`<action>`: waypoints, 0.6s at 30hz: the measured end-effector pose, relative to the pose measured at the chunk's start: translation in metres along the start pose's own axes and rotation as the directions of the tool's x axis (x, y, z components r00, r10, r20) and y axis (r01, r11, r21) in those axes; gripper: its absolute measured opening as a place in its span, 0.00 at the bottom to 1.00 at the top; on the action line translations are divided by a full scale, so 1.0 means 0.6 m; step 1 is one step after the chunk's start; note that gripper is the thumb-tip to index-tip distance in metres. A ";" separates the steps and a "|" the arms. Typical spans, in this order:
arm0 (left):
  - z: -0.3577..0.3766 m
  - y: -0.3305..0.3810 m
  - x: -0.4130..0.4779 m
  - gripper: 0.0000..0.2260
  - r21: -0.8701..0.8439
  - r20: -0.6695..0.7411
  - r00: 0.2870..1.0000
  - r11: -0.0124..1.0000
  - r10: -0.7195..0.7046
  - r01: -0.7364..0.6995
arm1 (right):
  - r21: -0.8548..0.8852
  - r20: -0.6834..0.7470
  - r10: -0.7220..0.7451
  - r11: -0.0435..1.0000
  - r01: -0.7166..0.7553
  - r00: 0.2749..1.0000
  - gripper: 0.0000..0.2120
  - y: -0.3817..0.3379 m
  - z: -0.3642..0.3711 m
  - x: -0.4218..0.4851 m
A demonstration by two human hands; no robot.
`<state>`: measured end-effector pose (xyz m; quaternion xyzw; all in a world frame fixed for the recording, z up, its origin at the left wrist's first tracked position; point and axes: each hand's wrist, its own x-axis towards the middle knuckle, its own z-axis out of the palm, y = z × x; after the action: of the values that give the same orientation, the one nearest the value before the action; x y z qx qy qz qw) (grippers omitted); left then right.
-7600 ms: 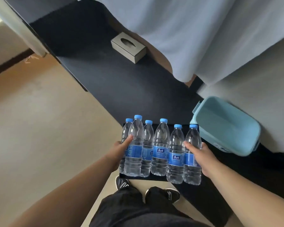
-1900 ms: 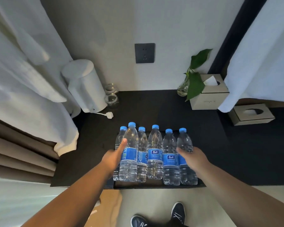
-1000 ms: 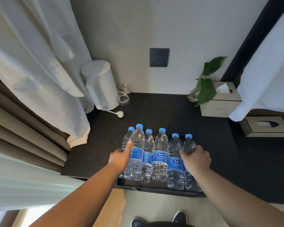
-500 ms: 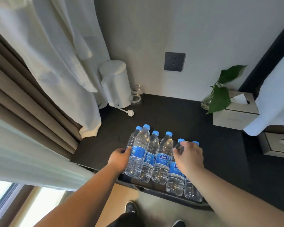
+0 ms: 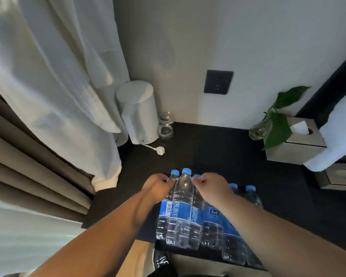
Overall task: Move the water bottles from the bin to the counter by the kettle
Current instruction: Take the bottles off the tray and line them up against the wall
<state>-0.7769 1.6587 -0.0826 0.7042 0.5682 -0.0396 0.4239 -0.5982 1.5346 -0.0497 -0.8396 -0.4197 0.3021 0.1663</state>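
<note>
Head: left hand [image 5: 158,186], right hand [image 5: 212,189] grip bottles [image 5: 180,208] at counter [image 5: 208,156] edge; kettle [image 5: 140,114] well apart

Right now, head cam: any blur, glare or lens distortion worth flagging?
Head view: strong wide-angle warp; the curtain and wall lean, and the forearms stretch toward the bottom edge. Head view: slight motion softness on the left hand, right hand and water bottles; labels only partly legible. Head view: the pale patch lower left is washed out, the black counter very dark; no heavy glare.
</note>
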 end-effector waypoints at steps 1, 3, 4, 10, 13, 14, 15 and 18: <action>-0.003 0.003 0.014 0.17 0.060 0.017 0.999 0.998 0.034 -0.035 | -0.010 0.030 0.025 1.000 -0.025 0.999 0.28 -0.009 0.005 0.010; -0.010 0.009 0.039 0.21 0.117 0.086 0.995 0.991 0.055 -0.064 | -0.010 0.063 0.086 0.996 -0.085 0.994 0.30 -0.023 0.014 0.029; -0.013 0.012 0.049 0.23 0.147 0.118 0.992 0.987 0.050 -0.068 | -0.003 0.072 0.117 0.993 -0.117 0.991 0.31 -0.029 0.017 0.037; -0.008 0.032 0.091 0.31 0.400 0.101 0.992 0.910 0.070 -0.105 | 0.072 0.136 0.257 0.961 -0.268 0.957 0.29 -0.054 0.027 0.067; 0.000 0.028 0.096 0.29 0.397 0.098 0.992 0.911 0.076 -0.109 | 0.084 0.151 0.308 0.943 -0.322 0.939 0.25 -0.063 0.033 0.073; 0.002 0.026 0.098 0.28 0.370 0.091 0.992 0.922 0.087 -0.115 | 0.104 0.156 0.318 0.936 -0.336 0.935 0.24 -0.064 0.033 0.074; 0.002 0.024 0.098 0.27 0.344 0.082 0.992 0.931 0.097 -0.119 | 0.136 0.160 0.328 0.927 -0.349 0.931 0.23 -0.063 0.032 0.075; 0.000 0.023 0.099 0.24 0.302 0.089 0.987 0.941 0.135 -0.156 | 0.264 0.153 0.339 0.891 -0.369 0.928 0.22 -0.051 0.028 0.070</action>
<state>-0.7447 1.7043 -0.1069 0.7999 0.4870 -0.1200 0.3295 -0.6080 1.5868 -0.0617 -0.8519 -0.2192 0.4281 0.2071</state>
